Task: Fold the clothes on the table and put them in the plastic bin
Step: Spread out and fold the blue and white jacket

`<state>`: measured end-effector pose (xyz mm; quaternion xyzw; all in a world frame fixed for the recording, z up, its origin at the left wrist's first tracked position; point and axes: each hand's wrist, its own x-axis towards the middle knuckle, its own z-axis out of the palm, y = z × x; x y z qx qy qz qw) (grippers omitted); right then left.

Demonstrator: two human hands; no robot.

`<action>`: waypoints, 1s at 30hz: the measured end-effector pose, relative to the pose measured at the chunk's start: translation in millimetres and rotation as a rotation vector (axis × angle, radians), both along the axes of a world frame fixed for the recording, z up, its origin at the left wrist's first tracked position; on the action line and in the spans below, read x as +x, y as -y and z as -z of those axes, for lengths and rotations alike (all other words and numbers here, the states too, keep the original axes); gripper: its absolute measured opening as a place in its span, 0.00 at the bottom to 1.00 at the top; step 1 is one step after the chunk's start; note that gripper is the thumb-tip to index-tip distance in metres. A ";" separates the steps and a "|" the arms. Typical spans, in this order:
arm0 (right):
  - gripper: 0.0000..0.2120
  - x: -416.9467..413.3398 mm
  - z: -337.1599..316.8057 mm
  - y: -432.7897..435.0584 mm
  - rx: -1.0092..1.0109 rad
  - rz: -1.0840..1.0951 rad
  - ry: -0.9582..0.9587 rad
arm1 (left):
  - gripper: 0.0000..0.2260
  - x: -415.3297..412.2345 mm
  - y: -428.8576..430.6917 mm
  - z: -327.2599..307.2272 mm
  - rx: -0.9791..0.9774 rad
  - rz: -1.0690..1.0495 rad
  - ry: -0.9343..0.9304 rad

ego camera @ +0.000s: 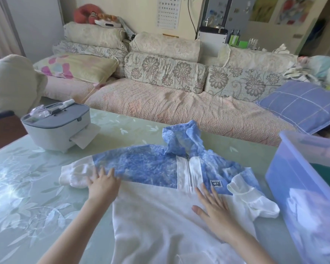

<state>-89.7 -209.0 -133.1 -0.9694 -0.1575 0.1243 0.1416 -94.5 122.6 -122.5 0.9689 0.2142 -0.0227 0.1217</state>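
Blue-and-white hooded zip jacket (160,187) flat on pale green worktop (27,197) | left hand (103,184) flat on sleeve, right hand (214,207) spread on chest | translucent blue plastic bin (303,187) right

Bright soft daylight; glare on glossy table (23,187) at left; wide-angle bending at edges.

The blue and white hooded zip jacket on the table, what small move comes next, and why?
Probably fold the outstretched sleeve inward across the chest: the blue and white hooded jacket lies flat and zipped, the left hand rests on that sleeve, and the right hand pins the front.
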 end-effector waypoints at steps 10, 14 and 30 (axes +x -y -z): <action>0.31 67.8 -2.7 53.6 -0.227 0.185 -0.042 | 0.46 26.6 105.8 29.3 0.024 0.393 -0.079; 0.33 92.1 -2.3 80.0 -0.334 0.325 -0.076 | 0.42 41.0 97.2 33.2 0.054 0.394 -0.059; 0.37 88.3 14.6 -1.1 -0.113 0.128 0.020 | 0.49 -28.1 86.7 44.6 0.053 0.449 0.065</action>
